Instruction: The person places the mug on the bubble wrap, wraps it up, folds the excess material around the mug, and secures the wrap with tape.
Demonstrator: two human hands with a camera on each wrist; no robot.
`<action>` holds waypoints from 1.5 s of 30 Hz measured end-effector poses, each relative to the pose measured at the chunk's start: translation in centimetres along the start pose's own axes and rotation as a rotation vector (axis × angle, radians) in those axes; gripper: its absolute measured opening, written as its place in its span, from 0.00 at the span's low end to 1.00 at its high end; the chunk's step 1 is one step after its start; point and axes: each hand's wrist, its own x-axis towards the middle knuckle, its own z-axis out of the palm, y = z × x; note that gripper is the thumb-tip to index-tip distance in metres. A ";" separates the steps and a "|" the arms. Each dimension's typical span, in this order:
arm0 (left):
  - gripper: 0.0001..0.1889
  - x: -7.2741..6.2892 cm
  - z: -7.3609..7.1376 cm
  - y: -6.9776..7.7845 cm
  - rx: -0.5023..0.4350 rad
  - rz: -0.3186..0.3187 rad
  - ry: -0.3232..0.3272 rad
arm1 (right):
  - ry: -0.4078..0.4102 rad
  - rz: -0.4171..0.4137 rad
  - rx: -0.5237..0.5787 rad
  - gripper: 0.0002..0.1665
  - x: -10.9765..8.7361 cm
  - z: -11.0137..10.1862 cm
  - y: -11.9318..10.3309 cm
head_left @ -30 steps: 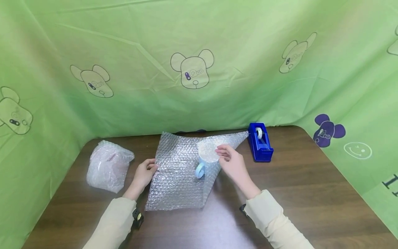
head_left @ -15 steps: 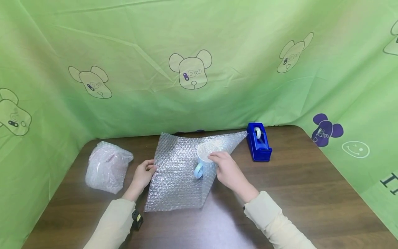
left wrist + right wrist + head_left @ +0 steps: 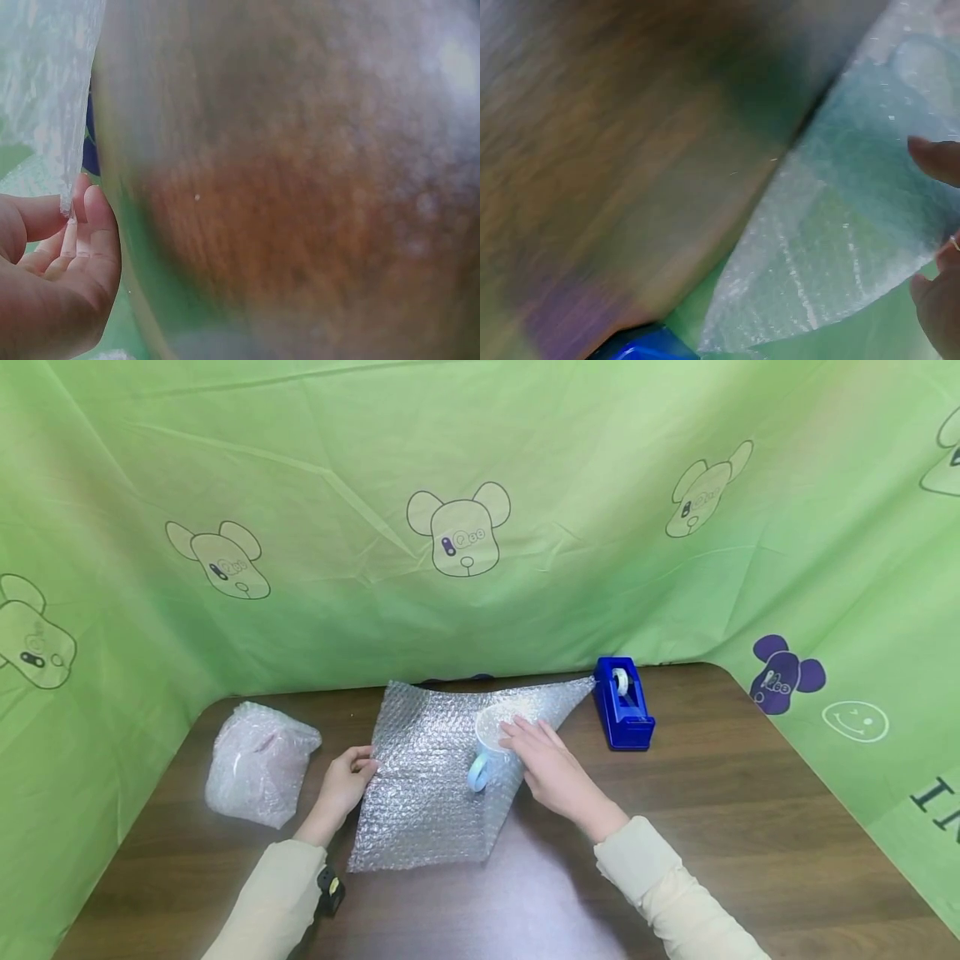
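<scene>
A sheet of bubble wrap (image 3: 423, 814) lies on the table, its right part folded over a light blue mug (image 3: 478, 772). The mug's handle sticks out of the fold toward the front, while its body shows hazily through the wrap. At the sheet's left edge, my left hand (image 3: 345, 783) pinches the wrap between thumb and fingers; the left wrist view shows this edge of film (image 3: 66, 202) in the pinch. My right hand (image 3: 553, 770) rests on the covered mug near its rim, fingers fairly straight. In the right wrist view, the thumb (image 3: 937, 159) lies against the wrap.
On the left stands a bundle (image 3: 258, 764) wrapped in bubble wrap, with something pinkish inside. A blue tape dispenser (image 3: 626, 706) holding a roll of tape touches the sheet's far right corner. Behind the brown wooden table (image 3: 720, 793) hangs a green printed cloth (image 3: 330, 635).
My right hand has moved from the mug's right side onto its covered top, with its fingers now straighter. My left hand keeps its pinch on the bubble wrap.
</scene>
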 end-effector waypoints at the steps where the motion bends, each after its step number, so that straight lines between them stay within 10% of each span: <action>1: 0.18 0.0 0.0 0.0 -0.002 0.001 0.000 | -0.006 -0.010 -0.014 0.32 -0.1 0.1 0.1; 12: 0.19 0.1 0.0 -0.1 -0.010 -0.015 -0.002 | -0.009 -0.176 -0.242 0.41 0.4 0.2 1.4; 45: 0.18 0.5 -0.4 0.1 0.030 -0.002 -0.036 | -0.076 -0.200 -0.179 0.24 1.8 0.1 1.9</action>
